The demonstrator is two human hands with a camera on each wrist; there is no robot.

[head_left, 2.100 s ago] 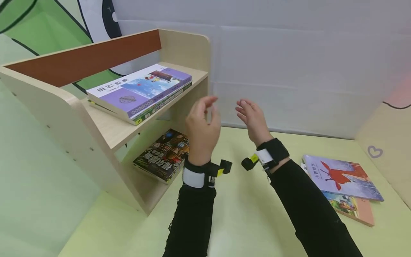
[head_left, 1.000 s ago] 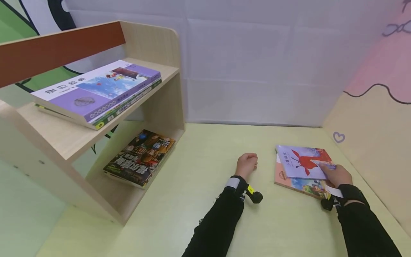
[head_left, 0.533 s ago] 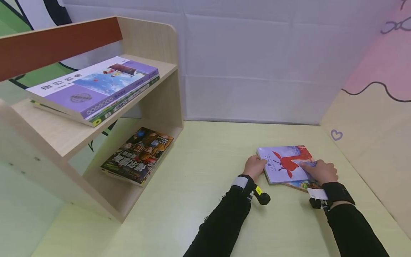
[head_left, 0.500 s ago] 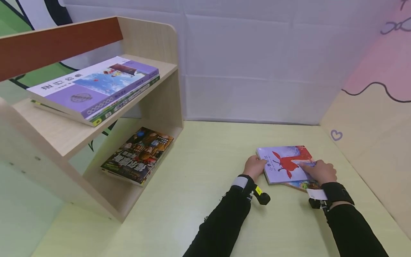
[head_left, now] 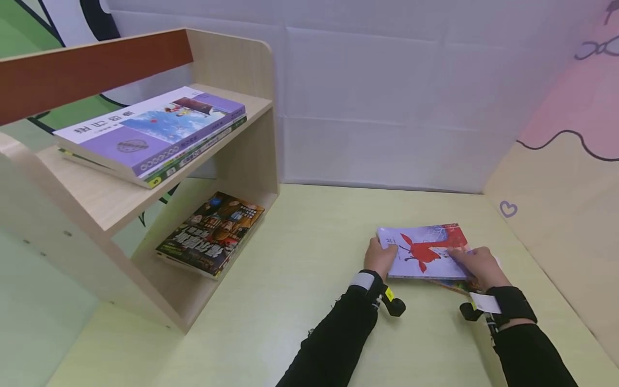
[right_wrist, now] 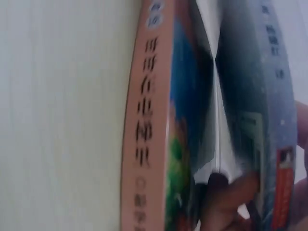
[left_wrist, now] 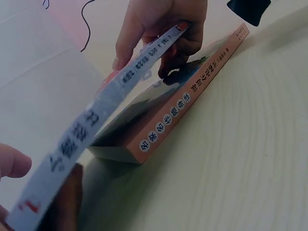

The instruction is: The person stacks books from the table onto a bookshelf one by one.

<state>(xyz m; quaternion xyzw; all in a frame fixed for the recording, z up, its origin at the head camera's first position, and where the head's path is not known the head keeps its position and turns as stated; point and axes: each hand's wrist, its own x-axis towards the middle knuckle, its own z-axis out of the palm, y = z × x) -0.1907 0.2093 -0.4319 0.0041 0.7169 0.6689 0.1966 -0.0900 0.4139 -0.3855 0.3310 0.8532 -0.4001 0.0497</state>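
Observation:
A thin purple picture book [head_left: 435, 263] with a red deer on its cover is held between both hands. My left hand [head_left: 380, 258] grips its left end, thumb on the cover and fingers underneath. At the right end my right hand [head_left: 480, 267] pinches it, thumb on top. Below lies a thicker book with an orange spine [left_wrist: 166, 122], flat on the table and mostly covered in the head view. Both wrist views show the picture book raised off it, with a gap between the two. The right hand's fingers [right_wrist: 231, 199] reach into that gap.
A wooden bookshelf [head_left: 246, 59] stands at the left. Its upper shelf bears a purple-and-white book [head_left: 159, 126] on top of a green-spined one [head_left: 198, 153]. A dark-covered book [head_left: 213, 231] lies on the lower shelf. Walls close off the back and right of the table [head_left: 309, 242].
Both hands have come from beside the shelf to the books at the right. The right hand took the picture book first, then the left; the book has shifted left and up off the orange-spined one.

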